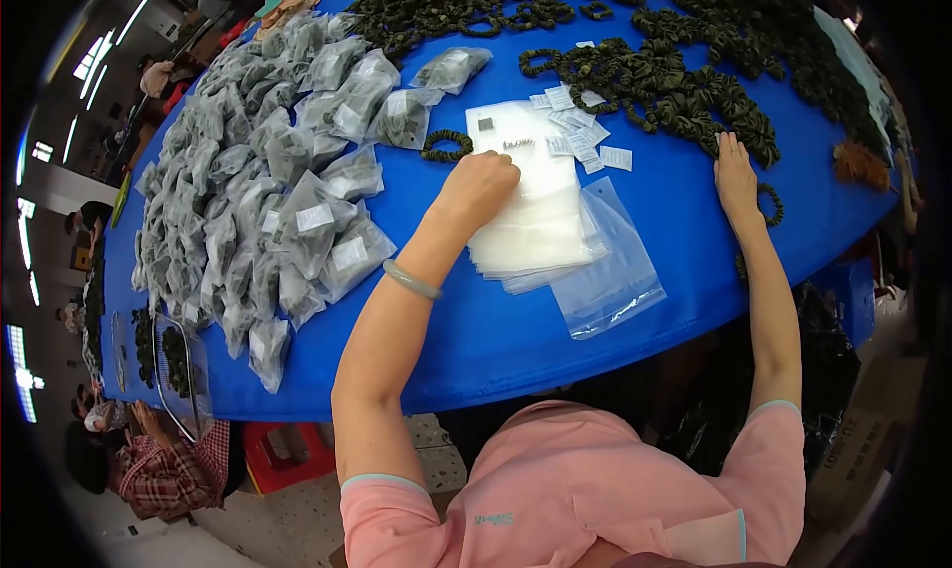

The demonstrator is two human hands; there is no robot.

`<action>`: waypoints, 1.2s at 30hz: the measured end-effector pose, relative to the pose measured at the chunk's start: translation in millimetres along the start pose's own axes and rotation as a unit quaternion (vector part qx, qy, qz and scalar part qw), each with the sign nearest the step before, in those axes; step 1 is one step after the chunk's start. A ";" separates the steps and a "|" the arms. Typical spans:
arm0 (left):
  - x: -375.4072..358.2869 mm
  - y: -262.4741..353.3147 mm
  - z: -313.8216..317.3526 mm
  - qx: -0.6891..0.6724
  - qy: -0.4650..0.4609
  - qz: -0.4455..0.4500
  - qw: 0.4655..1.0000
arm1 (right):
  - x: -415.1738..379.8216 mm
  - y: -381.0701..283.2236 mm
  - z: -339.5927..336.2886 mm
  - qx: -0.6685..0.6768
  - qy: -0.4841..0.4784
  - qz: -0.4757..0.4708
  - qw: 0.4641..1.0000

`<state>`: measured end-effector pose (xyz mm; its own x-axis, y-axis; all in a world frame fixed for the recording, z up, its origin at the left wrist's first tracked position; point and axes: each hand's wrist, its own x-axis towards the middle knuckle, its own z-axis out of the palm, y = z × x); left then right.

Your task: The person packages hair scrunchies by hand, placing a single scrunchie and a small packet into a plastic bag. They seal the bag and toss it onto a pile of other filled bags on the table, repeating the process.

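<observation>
My left hand [480,187] is curled closed over the left edge of a stack of clear plastic bags [531,233]; whatever its fingers hold, if anything, is hidden. A dark green scrunchie [432,154] lies just beyond that hand. My right hand [736,175] has its fingers stretched out, the tips at the near edge of a heap of dark green scrunchies [684,90]. One single scrunchie [773,205] sits beside my right wrist. Small white printed labels [616,159] are scattered between the stack and the heap. A loose clear bag [613,295] sticks out from under the stack.
On the left, a big mound of filled grey-looking bags [248,176] covers the blue table [416,360]. More scrunchies [446,3] are piled along the far side. A wire basket [178,370] stands at the left end, near another person [169,469]. A red stool [288,454] is below.
</observation>
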<state>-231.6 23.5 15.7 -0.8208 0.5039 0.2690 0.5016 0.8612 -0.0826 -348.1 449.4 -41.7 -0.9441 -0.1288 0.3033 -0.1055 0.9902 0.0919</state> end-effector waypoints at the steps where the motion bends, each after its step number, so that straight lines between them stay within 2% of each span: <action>1: -0.1 0.8 -2.3 0.000 0.000 -0.001 1.000 | -0.4 0.2 -0.1 0.000 0.000 -0.001 1.000; 6: 2.0 2.2 -10.3 -0.068 -0.051 -0.026 0.996 | 0.3 0.3 2.6 0.002 -0.005 0.002 1.000; 11: 12.6 5.7 13.3 0.023 0.022 -0.002 0.999 | 2.5 10.0 13.9 -0.007 0.036 -0.020 0.999; 15: 19.0 9.4 1.4 -0.047 0.019 -0.188 0.981 | 3.4 25.0 23.7 0.008 0.147 -0.091 0.985; 16: 15.7 9.6 -7.8 -0.036 0.060 -0.188 0.980 | 2.6 24.5 12.9 0.008 0.147 -0.091 0.985; 17: 9.4 11.0 -21.5 -0.025 0.100 -0.188 0.977 | 1.6 21.1 -14.8 0.078 0.100 -0.018 0.992; 18: 1.1 20.3 -41.2 -0.025 0.098 -0.188 0.977 | -1.1 15.6 -48.5 0.148 0.050 0.055 0.986; 20: -28.2 51.1 -80.3 0.048 0.089 -0.217 0.971 | -11.6 0.6 -94.6 0.279 -0.056 0.195 0.939; 22: -64.1 87.2 -103.3 0.055 0.036 -0.220 0.973 | -34.3 -15.2 -103.1 0.376 -0.005 0.176 0.910; 23: -82.4 103.8 -103.3 0.054 0.029 -0.226 0.972 | -50.1 -35.4 -114.4 0.377 -0.014 0.172 0.910; 24: -98.5 121.2 -100.7 0.036 0.005 -0.237 0.971 | -69.7 -62.6 -127.4 0.502 0.011 0.091 0.860; 25: -109.6 132.2 -96.6 0.019 -0.018 -0.248 0.968 | -91.6 -91.6 -140.9 0.615 0.036 0.010 0.787; 26: -117.7 137.2 -90.3 0.017 -0.024 -0.254 0.967 | -115.5 -118.4 -153.0 0.646 0.014 0.007 0.763; 27: -126.4 141.8 -81.7 -0.021 -0.004 -0.262 0.965 | -141.1 -138.6 -162.1 0.649 -0.042 -0.009 0.760; 29: -142.0 148.1 -65.8 -0.095 0.043 -0.277 0.955 | -173.3 -181.0 -168.0 0.597 0.060 -0.271 0.753; 30: -147.5 149.5 -62.2 -0.130 0.068 -0.282 0.948 | -185.2 -192.6 -162.2 0.582 0.039 -0.355 0.731; 31: -152.3 148.9 -61.5 -0.131 0.068 -0.286 0.947 | -197.1 -202.8 -156.1 0.560 0.028 -0.385 0.733; 33: -161.1 140.2 -62.0 -0.226 0.081 -0.350 0.905 | -213.5 -212.8 -142.2 0.537 0.017 -0.417 0.733; 35: -167.3 134.1 -62.4 -0.318 0.096 -0.408 0.850 | -221.3 -215.6 -131.9 0.436 -0.011 -0.448 0.780; 36: -168.6 134.4 -62.3 -0.319 0.098 -0.410 0.849 | -220.2 -216.5 -132.9 0.435 -0.012 -0.451 0.780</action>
<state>-8.7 50.1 19.0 -0.9355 -0.3227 0.1441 -0.1200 0.6737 0.7292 -75.8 256.1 -2.2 -0.3684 -0.8032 0.4681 -0.8913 0.1620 -0.4235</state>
